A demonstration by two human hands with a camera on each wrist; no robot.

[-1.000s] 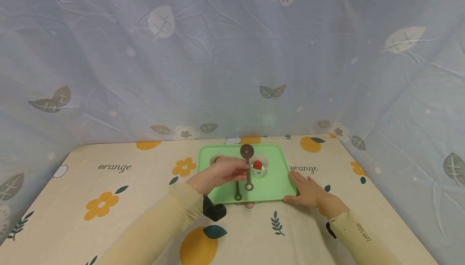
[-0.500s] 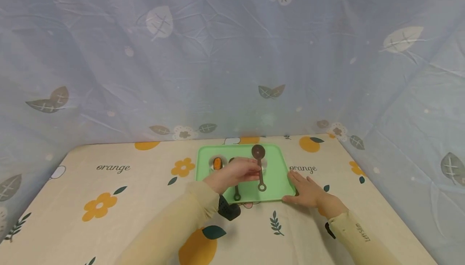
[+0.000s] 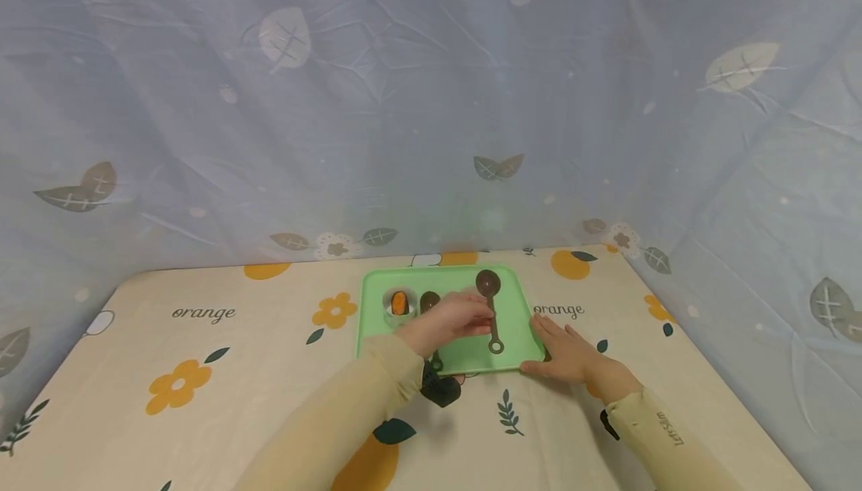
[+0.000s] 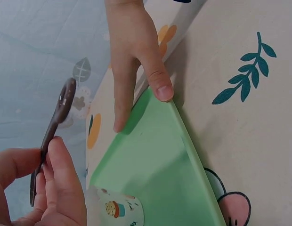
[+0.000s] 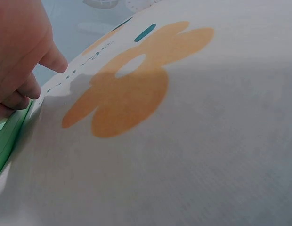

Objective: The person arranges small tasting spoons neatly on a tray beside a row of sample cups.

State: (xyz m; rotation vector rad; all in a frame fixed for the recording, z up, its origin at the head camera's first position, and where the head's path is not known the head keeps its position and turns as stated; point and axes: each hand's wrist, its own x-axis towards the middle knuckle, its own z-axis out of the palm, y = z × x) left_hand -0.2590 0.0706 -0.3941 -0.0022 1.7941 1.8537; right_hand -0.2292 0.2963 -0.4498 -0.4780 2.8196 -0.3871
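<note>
My left hand [image 3: 453, 319] pinches the handle of a brown spoon [image 3: 488, 283] between thumb and fingers. The spoon is held over the right part of a green tray [image 3: 517, 326]; its ring-ended handle points toward me. In the left wrist view a small printed white cup [image 4: 120, 209] stands on the tray below that hand; in the head view the hand mostly covers it. A second brown spoon [image 3: 429, 301] lies on the tray, partly behind my left wrist. My right hand [image 3: 569, 349], fingers spread, rests on the tray's near right corner.
At the tray's left stands another small cup [image 3: 392, 319] holding an orange piece [image 3: 400, 303]. The table has a cream cloth [image 3: 269, 371] printed with oranges and flowers. A blue-grey curtain [image 3: 377, 139] hangs behind and to the right.
My left hand has carried the spoon to the right across the tray, uncovering the left cup and the second spoon's bowl. My right hand has stayed at the tray corner.
</note>
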